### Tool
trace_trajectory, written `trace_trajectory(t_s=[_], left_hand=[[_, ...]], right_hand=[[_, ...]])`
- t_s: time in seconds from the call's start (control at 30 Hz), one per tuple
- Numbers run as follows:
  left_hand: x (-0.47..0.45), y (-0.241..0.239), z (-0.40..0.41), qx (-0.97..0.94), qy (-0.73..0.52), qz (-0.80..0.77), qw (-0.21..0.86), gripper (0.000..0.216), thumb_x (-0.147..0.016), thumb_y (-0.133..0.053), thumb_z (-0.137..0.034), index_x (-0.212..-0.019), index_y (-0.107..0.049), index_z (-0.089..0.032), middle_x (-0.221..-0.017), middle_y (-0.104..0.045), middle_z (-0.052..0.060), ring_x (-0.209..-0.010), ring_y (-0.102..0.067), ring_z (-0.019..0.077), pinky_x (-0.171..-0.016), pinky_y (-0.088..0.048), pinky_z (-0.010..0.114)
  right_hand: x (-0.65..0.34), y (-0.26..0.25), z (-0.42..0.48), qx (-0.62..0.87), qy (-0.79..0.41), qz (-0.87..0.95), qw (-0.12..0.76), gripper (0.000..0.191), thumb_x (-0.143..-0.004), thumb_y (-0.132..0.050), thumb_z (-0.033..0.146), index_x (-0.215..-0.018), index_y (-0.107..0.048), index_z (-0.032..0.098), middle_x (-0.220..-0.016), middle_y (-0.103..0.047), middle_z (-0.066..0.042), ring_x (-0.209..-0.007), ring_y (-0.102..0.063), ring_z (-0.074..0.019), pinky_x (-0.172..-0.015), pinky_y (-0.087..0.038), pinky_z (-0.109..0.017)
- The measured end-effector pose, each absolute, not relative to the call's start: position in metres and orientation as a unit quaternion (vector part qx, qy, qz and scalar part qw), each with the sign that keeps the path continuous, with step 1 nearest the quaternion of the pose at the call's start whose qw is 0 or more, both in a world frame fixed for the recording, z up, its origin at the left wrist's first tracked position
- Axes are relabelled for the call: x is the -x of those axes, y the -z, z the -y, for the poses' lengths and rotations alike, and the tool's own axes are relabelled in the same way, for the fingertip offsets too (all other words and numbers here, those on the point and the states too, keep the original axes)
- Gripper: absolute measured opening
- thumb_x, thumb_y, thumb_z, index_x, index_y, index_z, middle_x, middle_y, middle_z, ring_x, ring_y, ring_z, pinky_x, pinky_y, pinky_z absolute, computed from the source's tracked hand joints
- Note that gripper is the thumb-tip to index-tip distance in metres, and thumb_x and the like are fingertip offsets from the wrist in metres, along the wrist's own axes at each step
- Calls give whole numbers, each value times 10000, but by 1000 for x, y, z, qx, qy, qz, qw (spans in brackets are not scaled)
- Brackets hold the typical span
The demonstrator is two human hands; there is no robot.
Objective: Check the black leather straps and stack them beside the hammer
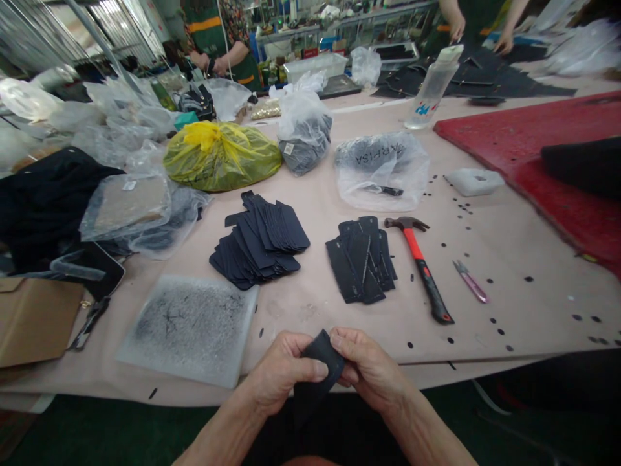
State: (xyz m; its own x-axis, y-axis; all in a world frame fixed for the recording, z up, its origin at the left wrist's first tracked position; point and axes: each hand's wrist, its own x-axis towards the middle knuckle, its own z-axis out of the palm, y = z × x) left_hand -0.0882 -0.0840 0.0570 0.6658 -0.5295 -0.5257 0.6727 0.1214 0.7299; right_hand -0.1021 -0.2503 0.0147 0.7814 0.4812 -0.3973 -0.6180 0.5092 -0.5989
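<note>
Both my hands grip one dark fabric piece (317,362) at the table's front edge. My left hand (279,372) is closed on its left side, thumb lying on top. My right hand (363,366) pinches the upper right edge between thumb and fingers. The lower part of the piece hangs down against dark clothing and is hard to make out. Beyond my hands lies a small stack of dark pieces (361,262), with marks along some edges. Left of that, a larger fanned pile of dark cut pieces (262,239) rests on the table.
A claw hammer (422,272) and pink thread snips (470,281) lie to the right. A worn translucent board (189,327) sits front left, near a cardboard box (39,320). Farther back are a yellow bag (220,155), clear bags, a bottle (434,87) and a red board (533,142). Two people stand beyond.
</note>
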Motion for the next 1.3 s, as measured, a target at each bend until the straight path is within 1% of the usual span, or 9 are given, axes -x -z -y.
trace_trajectory(t_s=[0.13,0.27,0.37,0.53,0.63,0.77,0.97,1.13,1.3], left_hand=[[90,-58,88,-502,400,-49,766,190,-668,-663,-214,-774,-757,-89,-675,-693,93,-633,-625,200,-722,-490,338],[94,-51,85,-543,371,-67,750,157,-652,-712,-238,-706,-712,-90,-593,-598,27,-522,-459,102,-541,-374,216],[99,-43,82,-574,356,-78,734,181,-667,-725,-264,-714,-669,-98,-568,-481,-26,-514,-341,71,-489,-263,194],[101,-39,79,-619,348,-55,702,195,-731,-678,-301,-756,-611,-119,-621,-449,-30,-563,-340,89,-511,-270,212],[99,-44,79,-641,354,-37,680,203,-741,-661,-319,-736,-580,-133,-623,-439,-35,-571,-330,95,-515,-268,219],[98,-53,80,-659,362,-19,659,199,-751,-631,-326,-725,-562,-141,-615,-416,-45,-579,-312,100,-513,-253,222],[100,-60,81,-742,326,30,585,80,-779,-528,-185,-702,-533,-163,-670,-466,-32,-660,-402,126,-604,-324,237],[102,-64,84,-807,295,49,509,141,-792,-500,-154,-657,-472,-180,-675,-503,-22,-688,-457,142,-634,-328,250],[101,-63,83,-794,298,33,528,138,-784,-515,-176,-651,-477,-175,-649,-463,-28,-655,-421,131,-592,-306,247]], right_hand=[[107,-8,243,365,-334,-100,863,475,-741,-732,581,-649,-478,190,-429,-309,114,-398,-169,-54,-420,-145,-230],[112,-11,244,488,-265,-127,822,463,-750,-719,582,-686,-477,193,-502,-373,90,-439,-246,-65,-437,-172,-224],[114,-22,248,673,-146,-112,717,335,-844,-646,461,-703,-499,194,-579,-438,51,-523,-380,-107,-492,-276,-241],[119,-40,257,839,-53,80,535,247,-965,-417,234,-772,-565,191,-697,-529,-16,-637,-491,-166,-612,-356,-302],[121,-44,259,867,-41,164,469,255,-957,-359,157,-866,-597,177,-770,-564,-57,-694,-508,-192,-646,-363,-320],[123,-49,260,899,-48,202,385,237,-926,-382,104,-874,-604,172,-770,-577,-60,-704,-517,-202,-687,-360,-334],[125,-49,256,931,-48,231,279,256,-846,-391,24,-839,-596,176,-750,-610,-76,-661,-511,-225,-648,-322,-341],[131,-37,246,944,-2,220,245,226,-818,-404,44,-747,-559,190,-673,-590,-58,-577,-499,-201,-587,-268,-329],[127,-28,244,948,36,119,294,241,-849,-378,124,-661,-503,207,-579,-545,-31,-499,-483,-171,-536,-241,-323]])
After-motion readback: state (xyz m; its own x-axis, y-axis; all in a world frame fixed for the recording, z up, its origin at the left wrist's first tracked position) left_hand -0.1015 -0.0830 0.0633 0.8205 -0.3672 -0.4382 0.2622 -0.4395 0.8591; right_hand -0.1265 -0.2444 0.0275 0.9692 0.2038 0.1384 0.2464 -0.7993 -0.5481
